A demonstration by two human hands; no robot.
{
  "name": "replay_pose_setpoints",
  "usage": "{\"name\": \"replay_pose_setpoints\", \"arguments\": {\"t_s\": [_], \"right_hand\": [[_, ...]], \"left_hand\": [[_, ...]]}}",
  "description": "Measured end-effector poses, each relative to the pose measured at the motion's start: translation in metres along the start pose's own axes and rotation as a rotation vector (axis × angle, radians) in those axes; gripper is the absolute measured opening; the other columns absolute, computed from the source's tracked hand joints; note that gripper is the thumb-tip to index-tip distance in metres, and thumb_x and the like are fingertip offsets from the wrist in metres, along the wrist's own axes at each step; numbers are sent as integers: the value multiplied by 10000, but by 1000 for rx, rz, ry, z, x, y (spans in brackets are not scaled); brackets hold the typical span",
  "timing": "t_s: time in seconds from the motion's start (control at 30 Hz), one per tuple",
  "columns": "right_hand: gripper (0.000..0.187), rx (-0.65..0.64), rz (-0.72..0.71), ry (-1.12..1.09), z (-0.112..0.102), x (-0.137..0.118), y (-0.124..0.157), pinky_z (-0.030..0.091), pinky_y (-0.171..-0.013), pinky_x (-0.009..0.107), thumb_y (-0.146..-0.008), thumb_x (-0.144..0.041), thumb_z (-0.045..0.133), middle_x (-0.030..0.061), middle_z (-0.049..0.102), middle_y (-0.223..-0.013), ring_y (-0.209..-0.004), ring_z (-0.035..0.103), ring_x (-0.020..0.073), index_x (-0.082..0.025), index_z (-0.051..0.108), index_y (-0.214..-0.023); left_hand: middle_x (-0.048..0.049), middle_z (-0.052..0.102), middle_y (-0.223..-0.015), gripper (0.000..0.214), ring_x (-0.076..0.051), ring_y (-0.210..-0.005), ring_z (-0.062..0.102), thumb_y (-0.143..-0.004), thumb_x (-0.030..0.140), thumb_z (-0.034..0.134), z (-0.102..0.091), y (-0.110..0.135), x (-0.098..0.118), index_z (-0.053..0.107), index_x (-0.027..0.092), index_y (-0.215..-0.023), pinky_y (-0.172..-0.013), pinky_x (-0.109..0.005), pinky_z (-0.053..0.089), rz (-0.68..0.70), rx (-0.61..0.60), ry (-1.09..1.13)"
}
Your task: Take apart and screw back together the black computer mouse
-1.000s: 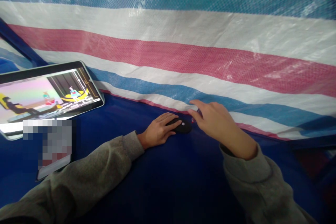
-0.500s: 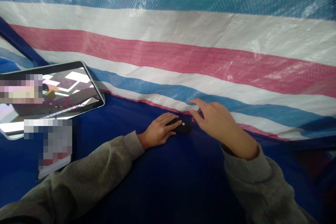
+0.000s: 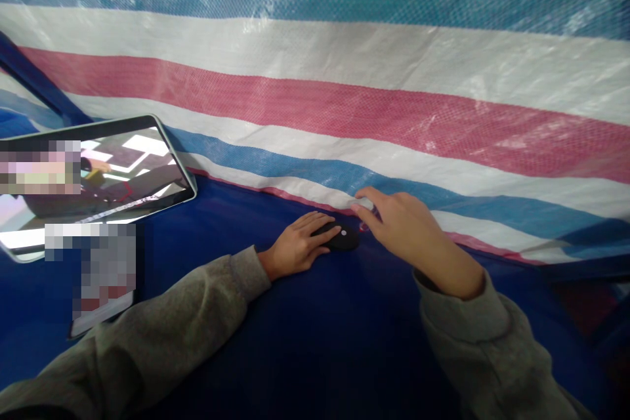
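Observation:
A flat black oval object (image 3: pixel 347 239) with a white dot lies on the dark blue surface (image 3: pixel 305 341). It resembles a computer mouse, but its kind is not certain. My left hand (image 3: pixel 301 244) holds its left part, fingers laid across the top and thumb along the near side. Just right of it is my right hand (image 3: pixel 401 220), raised a little, with thumb and index finger close together at a small pale, shiny item (image 3: pixel 365 202). Most of that item is hidden by the fingers. A small reddish-purple bit (image 3: pixel 363 227) shows under the right thumb.
A large tablet-like screen (image 3: pixel 189 195) with reflections leans at the left. A phone-like device (image 3: pixel 105 315), partly blurred out, lies in front of it beside my left sleeve. A striped plastic sheet (image 3: pixel 315 105) rises behind my hands like a wall.
My right index finger and thumb have moved closer together and slightly left, and a pale item now shows between them. My left hand and the black oval object stay put.

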State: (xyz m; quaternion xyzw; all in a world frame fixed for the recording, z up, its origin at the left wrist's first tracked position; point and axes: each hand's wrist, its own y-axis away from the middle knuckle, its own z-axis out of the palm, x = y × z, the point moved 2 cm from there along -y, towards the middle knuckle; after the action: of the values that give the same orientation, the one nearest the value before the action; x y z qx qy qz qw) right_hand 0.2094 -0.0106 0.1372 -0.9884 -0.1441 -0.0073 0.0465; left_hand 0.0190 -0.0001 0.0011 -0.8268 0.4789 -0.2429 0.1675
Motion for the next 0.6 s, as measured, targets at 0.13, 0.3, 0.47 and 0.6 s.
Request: {"name": "replay_pose_setpoints", "arguments": {"t_s": [0.13, 0.3, 0.47, 0.6], "right_hand": [[365, 23, -25, 6, -1, -2, 0, 401, -638, 322, -922, -378, 409, 97, 733, -810, -756, 687, 267, -203, 606, -1175], [368, 3, -21, 7, 1, -1, 0, 398, -643, 313, -886, -271, 432, 69, 725, -775, -717, 676, 244, -217, 589, -1215], [421, 23, 15, 7, 2, 0, -1, 390, -620, 321, -938, -465, 377, 90, 715, -731, -693, 668, 263, -213, 626, -1165], [385, 30, -26, -2, 1, -1, 1, 396, -653, 313, -865, -293, 468, 82, 732, -836, -744, 676, 248, -219, 593, -1223]], "left_hand": [[-118, 528, -1378, 435, -268, -1301, 490, -962, 326, 516, 1, 0, 0, 483, 211, -1381, -1099, -519, 414, 1, 4, 3], [-117, 532, -1376, 422, -265, -1300, 493, -963, 323, 517, 1, 0, 0, 495, 210, -1369, -1100, -512, 416, -7, 2, 2], [-113, 528, -1383, 426, -265, -1306, 488, -964, 325, 510, 0, 0, 0, 486, 219, -1376, -1103, -513, 413, -9, -2, 3], [-119, 530, -1377, 423, -265, -1299, 496, -965, 329, 509, 0, 0, 0, 493, 211, -1370, -1105, -507, 411, -4, 0, 3]]}}
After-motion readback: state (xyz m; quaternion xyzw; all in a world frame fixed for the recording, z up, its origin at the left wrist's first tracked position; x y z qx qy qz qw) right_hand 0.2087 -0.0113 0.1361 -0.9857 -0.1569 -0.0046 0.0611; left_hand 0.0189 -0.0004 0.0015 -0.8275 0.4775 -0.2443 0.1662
